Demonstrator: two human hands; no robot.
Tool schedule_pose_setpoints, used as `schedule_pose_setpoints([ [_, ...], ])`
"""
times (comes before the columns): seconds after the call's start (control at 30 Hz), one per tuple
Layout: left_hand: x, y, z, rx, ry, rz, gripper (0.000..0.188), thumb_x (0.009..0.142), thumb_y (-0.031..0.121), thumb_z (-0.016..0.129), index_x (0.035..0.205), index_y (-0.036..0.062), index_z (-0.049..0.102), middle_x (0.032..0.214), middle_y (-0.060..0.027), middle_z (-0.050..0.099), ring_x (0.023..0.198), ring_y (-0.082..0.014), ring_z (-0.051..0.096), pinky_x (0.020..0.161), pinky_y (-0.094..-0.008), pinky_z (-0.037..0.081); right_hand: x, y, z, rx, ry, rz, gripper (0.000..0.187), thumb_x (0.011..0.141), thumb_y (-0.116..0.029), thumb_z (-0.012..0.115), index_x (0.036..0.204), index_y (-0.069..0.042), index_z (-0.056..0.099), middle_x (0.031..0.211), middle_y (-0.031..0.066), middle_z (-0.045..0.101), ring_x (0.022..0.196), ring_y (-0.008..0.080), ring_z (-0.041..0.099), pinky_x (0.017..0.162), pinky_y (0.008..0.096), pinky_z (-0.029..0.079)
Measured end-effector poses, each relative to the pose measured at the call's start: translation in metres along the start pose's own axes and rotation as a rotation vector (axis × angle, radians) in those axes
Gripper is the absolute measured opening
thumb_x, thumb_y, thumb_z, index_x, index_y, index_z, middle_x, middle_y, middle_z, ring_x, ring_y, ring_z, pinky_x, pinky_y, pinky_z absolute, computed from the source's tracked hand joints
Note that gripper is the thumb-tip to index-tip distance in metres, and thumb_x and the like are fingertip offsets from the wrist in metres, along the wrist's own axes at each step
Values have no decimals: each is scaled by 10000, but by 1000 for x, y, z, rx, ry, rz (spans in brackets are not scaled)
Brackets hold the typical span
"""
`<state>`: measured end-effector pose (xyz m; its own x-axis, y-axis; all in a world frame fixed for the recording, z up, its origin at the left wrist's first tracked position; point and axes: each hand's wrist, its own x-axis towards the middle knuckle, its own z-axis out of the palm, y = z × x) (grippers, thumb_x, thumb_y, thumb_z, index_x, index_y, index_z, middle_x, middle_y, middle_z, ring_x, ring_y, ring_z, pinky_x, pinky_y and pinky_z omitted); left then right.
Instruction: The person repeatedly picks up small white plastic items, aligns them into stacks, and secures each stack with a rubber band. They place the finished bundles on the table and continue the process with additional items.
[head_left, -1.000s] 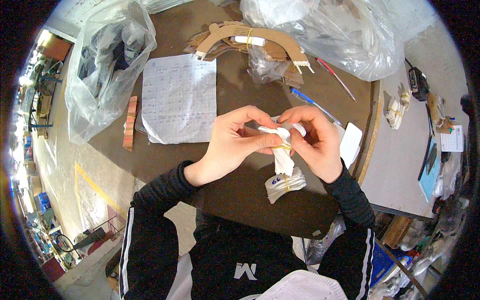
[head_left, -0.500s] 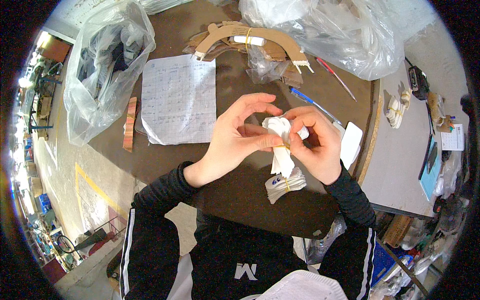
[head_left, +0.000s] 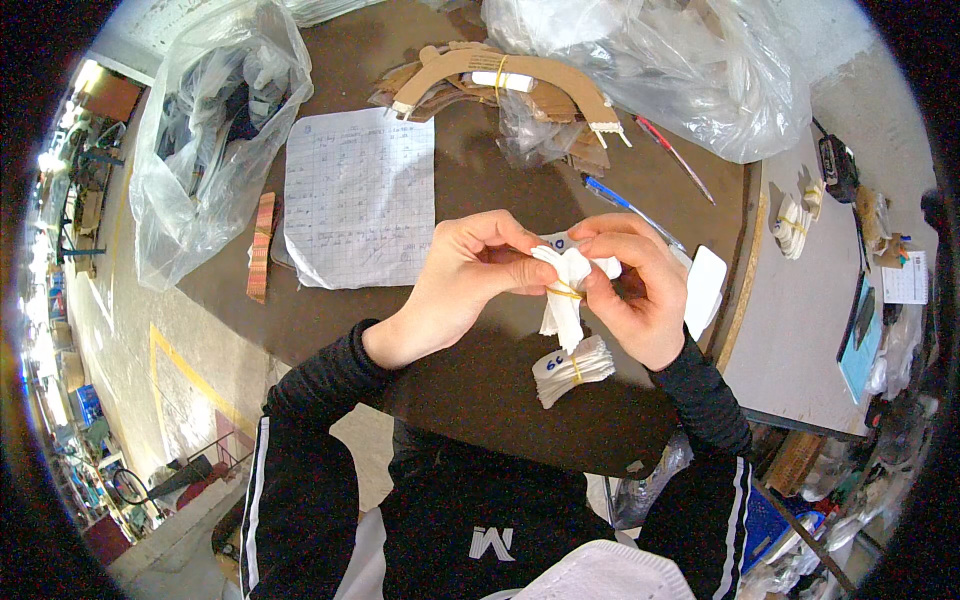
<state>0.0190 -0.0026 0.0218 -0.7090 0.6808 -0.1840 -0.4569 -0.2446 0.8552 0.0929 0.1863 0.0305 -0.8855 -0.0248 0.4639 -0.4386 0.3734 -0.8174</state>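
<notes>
Above the near part of the brown table (head_left: pixel 480 180), left hand (head_left: pixel 465 275) and right hand (head_left: pixel 635 285) pinch fingers closed on a white paper bundle (head_left: pixel 565 295) with a yellow band, a banded stack (head_left: pixel 575 368) lying just nearer, bare tabletop left of it, lined sheet (head_left: pixel 360 195) far left, concrete floor (head_left: pixel 130 340) beyond the left edge.

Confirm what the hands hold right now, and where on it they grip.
Both hands, left hand and right hand, pinch a small bundle of white tags at its upper end, where a yellow rubber band wraps it; the lower end hangs free.
</notes>
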Motion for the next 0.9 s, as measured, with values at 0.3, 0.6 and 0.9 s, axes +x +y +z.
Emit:
schedule_pose_setpoints([
  [0.3, 1, -4, -6, 11, -37, 14, 139, 825, 24, 720, 947, 9, 655, 946, -94, 695, 848, -141, 664, 738, -266, 562, 0, -7, -3, 32, -6, 82, 244, 753, 77, 583, 975, -18, 620, 1050, 151, 624, 918, 244, 637, 741, 316, 506],
  [0.6, 3, -10, -9, -129, -66, -14, 125, 813, 24, 729, 924, -6, 681, 905, -87, 693, 807, -137, 655, 739, -263, 544, -2, -8, -2, 118, -31, 127, 183, 828, -89, 708, 927, 6, 586, 1079, 177, 587, 943, 204, 592, 790, 292, 469],
  [0.9, 7, -15, -8, -128, -132, 28, 123, 816, 47, 731, 924, -2, 696, 919, -93, 689, 822, -155, 660, 734, -268, 558, -2, -8, -4, 150, -70, 260, 98, 854, -35, 666, 898, 3, 586, 1045, 143, 599, 907, 160, 591, 732, 263, 477],
])
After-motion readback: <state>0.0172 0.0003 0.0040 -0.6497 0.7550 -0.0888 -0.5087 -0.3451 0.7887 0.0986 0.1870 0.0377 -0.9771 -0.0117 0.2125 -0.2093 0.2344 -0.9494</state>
